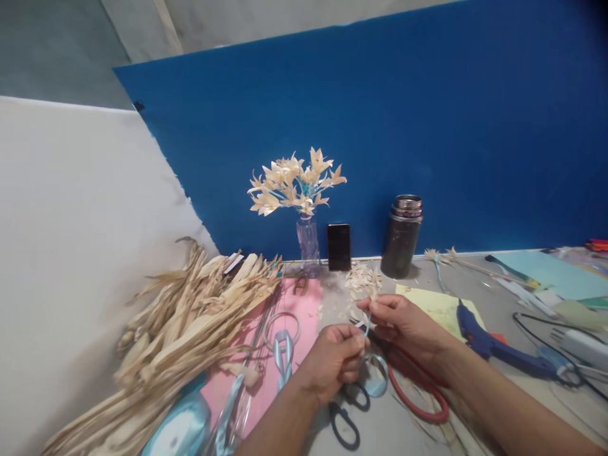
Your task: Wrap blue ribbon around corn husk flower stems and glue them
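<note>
**One More Husk Flower on the Way**

Both hands were busy in the middle of the tabletop (503,310). The right hand (403,322) pinched a small dry husk flower (365,283) just under its petals. The left hand (332,358) was closed around the thin blue stem (367,328) below it, and a loop of light blue ribbon (377,377) hung down from that hand. The flower was held up off the tabletop, near the person.

The work looked partly done. A clear bottle (308,246) stood at the far side, against the blue board (380,126), and it already held a bunch of finished husk flowers (297,183) on blue stems. So many flowers seemed to be made. The one in the hands looked only half made, because its stem was still being wrapped. A big pile of dry husks (180,323) lay on the left, so there seemed to be plenty left to use.

A dark flask (403,237) stood right of the bottle with its top open; what was inside could not be seen. A dark phone (339,247) leaned between the two.

Black scissors (346,418) lay near the left hand. A blue glue gun (494,345) rested on the right. A pink sheet (306,304) lay under some ribbon bits, and a roll of blue ribbon (178,427) sat near on the left.
</note>
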Available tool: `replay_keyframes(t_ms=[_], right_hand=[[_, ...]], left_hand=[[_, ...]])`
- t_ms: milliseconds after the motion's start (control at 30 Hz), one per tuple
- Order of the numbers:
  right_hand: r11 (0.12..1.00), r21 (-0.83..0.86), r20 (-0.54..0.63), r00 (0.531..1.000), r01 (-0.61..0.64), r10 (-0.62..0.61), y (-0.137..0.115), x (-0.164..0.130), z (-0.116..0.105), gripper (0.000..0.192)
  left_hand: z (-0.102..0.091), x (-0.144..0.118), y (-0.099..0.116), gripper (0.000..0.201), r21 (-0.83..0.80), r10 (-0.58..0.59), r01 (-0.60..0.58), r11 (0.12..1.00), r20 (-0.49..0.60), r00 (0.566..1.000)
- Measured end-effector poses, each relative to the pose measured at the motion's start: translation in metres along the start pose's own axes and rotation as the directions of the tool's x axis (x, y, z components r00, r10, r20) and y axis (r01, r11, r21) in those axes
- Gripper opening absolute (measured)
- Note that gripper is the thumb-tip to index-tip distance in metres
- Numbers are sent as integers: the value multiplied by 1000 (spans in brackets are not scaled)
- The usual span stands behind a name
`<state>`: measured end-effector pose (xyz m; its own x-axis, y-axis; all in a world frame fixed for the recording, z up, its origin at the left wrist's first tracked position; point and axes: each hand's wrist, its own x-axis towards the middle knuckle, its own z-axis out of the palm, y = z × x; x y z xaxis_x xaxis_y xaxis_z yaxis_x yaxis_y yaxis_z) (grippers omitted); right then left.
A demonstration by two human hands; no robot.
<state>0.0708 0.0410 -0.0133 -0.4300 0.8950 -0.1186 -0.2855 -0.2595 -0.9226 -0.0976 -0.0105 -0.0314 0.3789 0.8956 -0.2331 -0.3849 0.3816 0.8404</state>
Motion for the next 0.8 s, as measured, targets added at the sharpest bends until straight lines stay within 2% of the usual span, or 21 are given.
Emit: replay_keyframes(t_ms=[67, 133, 267, 367, 433, 500, 600, 700, 800], right_hand=[[1000, 23, -56, 998, 5, -4, 2, 2, -1, 41], [999, 34, -101, 995, 10, -7, 5, 5, -2, 44], [1000, 27, -167, 986, 16, -11, 8, 9, -6, 46], [1000, 2, -217, 976, 13, -13, 10, 10, -7, 48], [1000, -19, -255, 967, 19, -23, 11, 10, -6, 51], [999, -37, -291, 956, 28, -38, 11, 9, -3, 55], [997, -65, -339, 939, 33, -53, 11, 9, 0, 56], [995, -93, -370, 927, 32, -65, 10, 9, 1, 56], [996, -87, -344, 937, 32, -61, 9, 8, 2, 57]], left_hand=[[0, 0, 0, 38, 5, 11, -11, 1000, -15, 1000], [1, 1, 0, 38, 43, 33, -30, 999, -77, 996], [1, 3, -2, 33, 227, 143, -91, 970, -222, 964], [-1, 7, -7, 27, 336, 242, -150, 930, -251, 937], [-3, 8, -9, 25, 373, 269, -156, 915, -272, 924], [-3, 9, -10, 23, 380, 249, -127, 916, -293, 923], [-2, 6, -7, 24, 323, 159, -57, 945, -298, 941], [1, 3, -3, 27, 265, 82, -11, 964, -259, 962], [3, 0, 0, 29, 241, 51, -2, 970, -195, 979]])
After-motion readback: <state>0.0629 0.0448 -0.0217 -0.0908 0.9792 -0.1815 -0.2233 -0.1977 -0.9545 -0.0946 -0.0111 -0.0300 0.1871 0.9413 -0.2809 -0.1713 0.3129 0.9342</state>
